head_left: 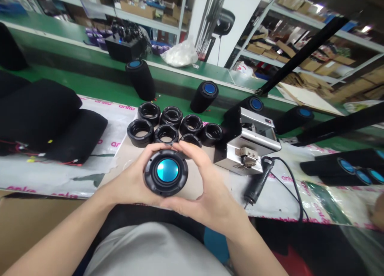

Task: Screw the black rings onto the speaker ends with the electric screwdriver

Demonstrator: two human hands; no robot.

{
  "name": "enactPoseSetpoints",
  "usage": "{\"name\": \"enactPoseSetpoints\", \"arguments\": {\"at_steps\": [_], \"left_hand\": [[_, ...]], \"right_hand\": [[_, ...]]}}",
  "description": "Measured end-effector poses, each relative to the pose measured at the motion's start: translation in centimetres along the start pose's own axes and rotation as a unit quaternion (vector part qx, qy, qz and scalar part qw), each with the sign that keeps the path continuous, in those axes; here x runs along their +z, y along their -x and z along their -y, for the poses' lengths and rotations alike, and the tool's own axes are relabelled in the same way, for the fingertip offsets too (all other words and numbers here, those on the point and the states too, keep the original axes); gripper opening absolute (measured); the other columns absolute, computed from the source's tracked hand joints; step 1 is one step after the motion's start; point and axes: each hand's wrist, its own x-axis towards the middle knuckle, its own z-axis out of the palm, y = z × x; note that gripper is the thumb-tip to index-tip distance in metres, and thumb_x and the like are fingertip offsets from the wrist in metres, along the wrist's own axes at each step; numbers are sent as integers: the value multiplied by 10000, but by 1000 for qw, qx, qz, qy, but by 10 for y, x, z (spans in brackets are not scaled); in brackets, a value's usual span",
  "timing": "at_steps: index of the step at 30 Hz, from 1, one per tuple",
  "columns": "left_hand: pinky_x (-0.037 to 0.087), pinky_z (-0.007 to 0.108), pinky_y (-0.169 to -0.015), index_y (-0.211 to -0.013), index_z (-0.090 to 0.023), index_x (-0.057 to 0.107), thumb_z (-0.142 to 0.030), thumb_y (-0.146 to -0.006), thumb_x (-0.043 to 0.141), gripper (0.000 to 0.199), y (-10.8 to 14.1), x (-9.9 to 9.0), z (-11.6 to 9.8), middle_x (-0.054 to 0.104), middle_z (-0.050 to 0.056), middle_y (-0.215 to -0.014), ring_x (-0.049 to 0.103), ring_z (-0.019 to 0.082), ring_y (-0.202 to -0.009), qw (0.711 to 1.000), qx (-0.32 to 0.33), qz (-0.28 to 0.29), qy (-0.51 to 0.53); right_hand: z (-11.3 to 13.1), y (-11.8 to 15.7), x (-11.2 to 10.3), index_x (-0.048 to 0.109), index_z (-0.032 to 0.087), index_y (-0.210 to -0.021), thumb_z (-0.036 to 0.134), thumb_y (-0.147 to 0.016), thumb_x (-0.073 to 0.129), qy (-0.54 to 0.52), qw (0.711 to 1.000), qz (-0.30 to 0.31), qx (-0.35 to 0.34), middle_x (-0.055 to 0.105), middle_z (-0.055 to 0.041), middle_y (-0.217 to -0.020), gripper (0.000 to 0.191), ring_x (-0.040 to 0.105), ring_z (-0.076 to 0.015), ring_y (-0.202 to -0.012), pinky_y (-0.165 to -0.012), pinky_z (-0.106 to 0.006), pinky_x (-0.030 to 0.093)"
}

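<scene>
A round black part with a shiny blue disc (167,170) in its middle faces up, close to my body. My left hand (135,180) wraps round its left side. My right hand (207,184) curves round the right side, fingertips at its top edge and thumb near its bottom edge, with a gap between palm and part. Just beyond my hands, several black rings (140,133) stand in rows on a beige sheet (120,164). What lies under the held part is hidden.
A silver and black machine (246,142) stands right of the rings, beside a black corded screwdriver (259,184). Black fabric pieces (39,112) with wires lie left. Black cylinders with blue ends (141,80) stand behind on the green surface; others lie at right. A person's hand shows at the right edge.
</scene>
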Motion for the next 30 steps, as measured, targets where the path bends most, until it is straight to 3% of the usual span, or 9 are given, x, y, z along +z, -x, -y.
{"name": "enactPoseSetpoints", "arguments": {"at_steps": [3,8,15,24,30], "left_hand": [[583,520,-1168,-1507,-284,487,-517,-599,1074,1106,-1,1,-2,589,162,-1580,620,437,-1436,1000,-12,-5,1],[524,581,-1230,-1527,-286,515,-613,-600,1048,1118,-2,2,-3,598,142,-1564,583,470,-1459,1000,-8,-11,-1],[594,538,-1150,-1473,-279,495,-579,-555,1076,1127,-2,2,-4,603,177,-1563,626,461,-1427,1000,-13,-9,-10],[607,471,-1146,-1456,-292,489,-475,-603,1081,1054,-1,3,-4,611,160,-1564,651,414,-1418,1000,-2,-3,2],[585,494,-1177,-1505,-287,478,-430,-629,1068,1066,3,3,1,577,174,-1591,613,420,-1456,1000,8,-3,-13]], "right_hand": [[1,0,1,353,352,-1640,471,-875,958,-26,999,-31,3,554,-62,-1590,983,559,-297,-1487,-1328,-532,466],[7,3,0,342,415,-1650,417,-810,1014,-75,992,-100,1,527,-39,-1613,1076,519,-317,-1531,-1348,-552,452],[2,5,7,350,365,-1629,523,-851,966,-17,998,-59,17,568,-73,-1568,1005,580,-328,-1460,-1326,-599,449],[3,4,12,351,304,-1593,536,-917,901,30,998,-48,23,569,-86,-1571,902,555,-291,-1488,-1308,-516,492],[15,6,14,366,193,-1599,368,-908,865,54,995,-40,79,565,-134,-1579,870,574,-290,-1476,-1267,-484,549]]}}
